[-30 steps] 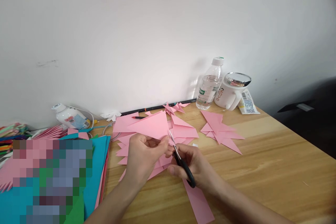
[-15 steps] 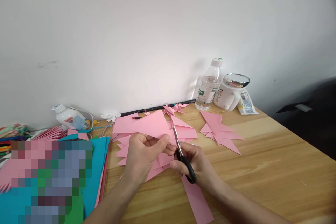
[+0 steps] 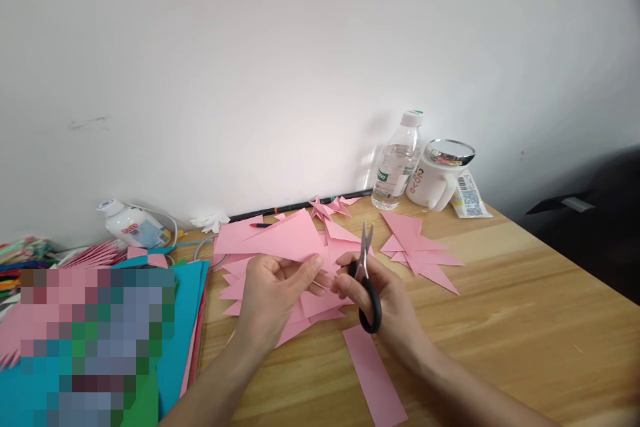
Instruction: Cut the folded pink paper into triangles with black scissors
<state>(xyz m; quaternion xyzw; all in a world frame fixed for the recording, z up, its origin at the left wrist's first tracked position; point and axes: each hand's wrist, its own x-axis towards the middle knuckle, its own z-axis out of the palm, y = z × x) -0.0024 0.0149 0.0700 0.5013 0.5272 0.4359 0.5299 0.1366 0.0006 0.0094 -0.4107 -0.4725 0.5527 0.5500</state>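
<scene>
A folded piece of pink paper is pinched between the thumb and fingers of my left hand. Black-handled scissors are in my right hand, with their blades pointing up and slightly parted. My right thumb and forefinger also come close to the lower right end of the paper; whether they grip it I cannot tell. Under both hands lies a pile of pink paper cut-outs, some pointed. A pink paper strip rests on the table below my right hand.
More pointed pink pieces lie at the right. Small folded pink stars sit by the wall. A water bottle, a white mug and a packet stand behind. Blue paper sheets and a white bottle are at left.
My right hand has moved slightly right and up, taking the scissors away from the paper's edge. Their blades have opened a little. My left hand stays in place.
</scene>
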